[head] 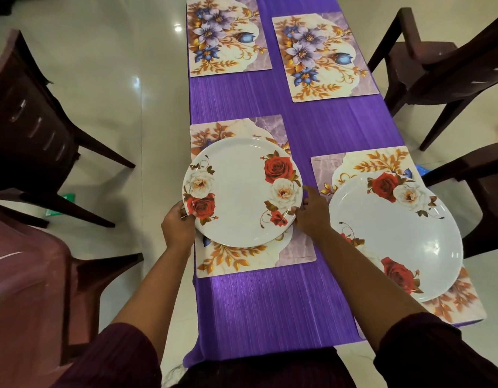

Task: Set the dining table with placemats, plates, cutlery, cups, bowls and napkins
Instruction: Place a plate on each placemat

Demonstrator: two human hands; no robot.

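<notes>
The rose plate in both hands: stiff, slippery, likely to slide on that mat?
The rose plate looks rigid, held flat by opposite rims in the left hand and right hand. Its glossy face suggests a slick grip. On the smooth-looking placemat it may slide if nudged.

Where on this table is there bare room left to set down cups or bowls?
Both far mats lie bare. A purple cloth strip runs between the mat columns, and a wide patch lies at the near end. The near mats are crowded: the right plate fills one, both hands hold the left plate over the other.
</notes>
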